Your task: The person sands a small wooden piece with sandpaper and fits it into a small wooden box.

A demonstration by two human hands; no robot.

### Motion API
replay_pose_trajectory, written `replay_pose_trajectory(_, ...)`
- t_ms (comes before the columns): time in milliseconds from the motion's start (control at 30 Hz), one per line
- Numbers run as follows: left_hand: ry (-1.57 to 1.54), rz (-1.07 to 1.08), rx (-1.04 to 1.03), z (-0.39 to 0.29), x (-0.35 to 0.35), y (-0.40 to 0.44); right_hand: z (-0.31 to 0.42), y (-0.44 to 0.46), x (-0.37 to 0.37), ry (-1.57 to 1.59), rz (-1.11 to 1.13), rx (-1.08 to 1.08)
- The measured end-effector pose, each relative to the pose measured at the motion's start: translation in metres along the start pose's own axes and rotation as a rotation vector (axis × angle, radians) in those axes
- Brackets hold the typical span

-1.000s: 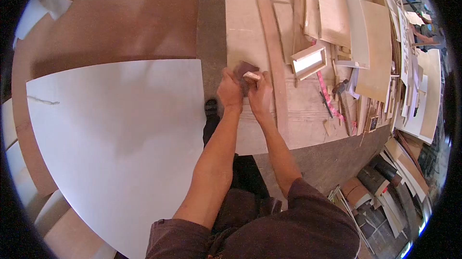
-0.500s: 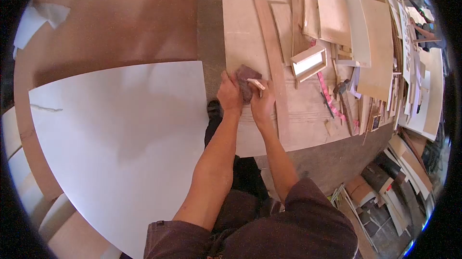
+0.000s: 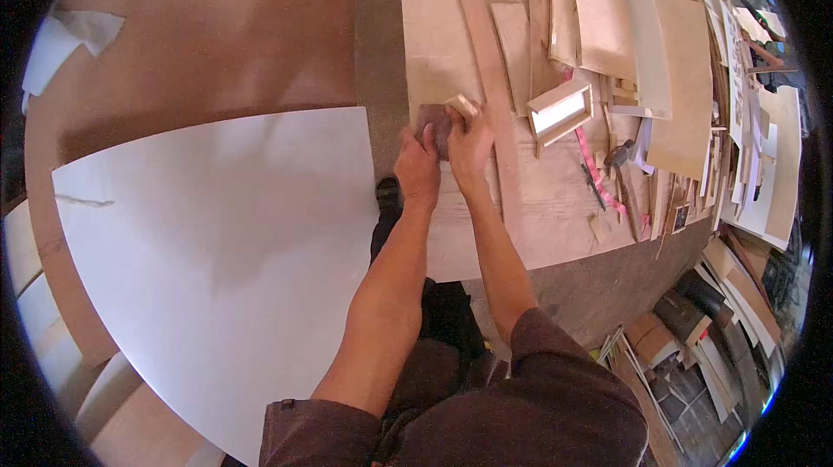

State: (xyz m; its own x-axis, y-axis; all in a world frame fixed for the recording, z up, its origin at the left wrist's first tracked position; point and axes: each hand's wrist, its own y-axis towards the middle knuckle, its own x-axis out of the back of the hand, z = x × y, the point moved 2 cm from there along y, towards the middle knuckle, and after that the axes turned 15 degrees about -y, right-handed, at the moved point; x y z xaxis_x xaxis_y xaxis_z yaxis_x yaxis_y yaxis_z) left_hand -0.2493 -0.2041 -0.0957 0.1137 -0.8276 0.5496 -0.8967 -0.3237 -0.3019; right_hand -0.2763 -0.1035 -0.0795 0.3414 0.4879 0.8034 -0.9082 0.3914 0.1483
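Over the left part of the plywood-topped table (image 3: 460, 241), my left hand (image 3: 418, 168) grips a brownish-purple piece, perhaps sandpaper (image 3: 434, 124), with the thumb on its face. Close beside it, my right hand (image 3: 471, 144) is closed on a small light wooden piece (image 3: 462, 105). The wooden piece lies at the upper right edge of the brown one. A long wooden strip (image 3: 493, 77) runs on the table just right of my right hand.
A large white curved panel (image 3: 217, 267) lies at the left on a brown surface (image 3: 217, 25). On the table are a small framed box (image 3: 560, 113), a pink tape (image 3: 594, 172), a hammer (image 3: 619, 155) and several boards. Offcuts lie on the floor at the lower right.
Both hands have shifted slightly. The small wooden piece in my right hand has moved up and tilts differently against the brown piece.
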Motion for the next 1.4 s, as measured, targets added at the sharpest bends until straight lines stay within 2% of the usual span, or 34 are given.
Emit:
replay_pose_trajectory(133,0.019,0.008,0.01,-0.005,0.0,0.0,-0.006,-0.03,0.017,-0.08,0.102,0.04)
replay_pose_trajectory(233,0.035,-0.003,-0.038,0.0,0.001,-0.003,-0.011,-0.018,-0.001,-0.074,0.067,-0.026)
replay_pose_trajectory(300,0.021,-0.006,-0.025,-0.005,0.003,0.0,-0.004,-0.006,-0.006,-0.104,-0.061,0.068)
replay_pose_trajectory(433,-0.017,0.007,-0.031,-0.016,0.006,0.004,-0.012,-0.031,0.011,-0.166,0.003,0.096)
replay_pose_trajectory(500,-0.001,0.083,0.099,-0.013,0.008,-0.002,-0.024,-0.021,-0.005,0.029,0.132,-0.013)
replay_pose_trajectory(567,-0.013,0.069,0.083,-0.008,0.006,-0.005,-0.008,-0.016,0.001,0.135,0.086,-0.039)
replay_pose_trajectory(667,-0.048,0.061,0.064,-0.01,0.006,-0.001,-0.013,-0.035,0.014,-0.061,0.085,0.024)
replay_pose_trajectory(767,-0.054,0.033,0.045,-0.011,0.002,0.001,-0.013,-0.037,0.025,-0.074,0.099,0.024)
replay_pose_trajectory(867,-0.036,0.029,0.037,-0.01,0.007,-0.007,-0.004,0.01,-0.003,0.001,0.168,-0.06)
replay_pose_trajectory(1000,-0.059,0.021,0.05,-0.009,0.003,-0.001,-0.012,-0.037,0.028,-0.131,0.081,-0.001)
replay_pose_trajectory(1067,-0.056,0.028,0.071,-0.012,0.002,0.002,-0.013,-0.051,0.042,-0.052,0.1,0.099)
replay_pose_trajectory(1167,-0.018,0.037,0.074,-0.008,0.003,-0.001,-0.011,-0.008,0.006,0.06,0.121,0.002)
replay_pose_trajectory(1200,-0.005,0.025,0.065,-0.007,0.002,0.0,-0.003,0.004,0.007,0.001,0.134,0.017)
replay_pose_trajectory(1300,-0.057,-0.01,-0.001,-0.007,0.001,0.0,-0.011,-0.029,0.028,-0.019,0.112,0.112)
replay_pose_trajectory(1400,-0.008,0.032,0.059,-0.01,0.005,-0.001,-0.024,-0.047,0.031,0.112,0.127,0.096)
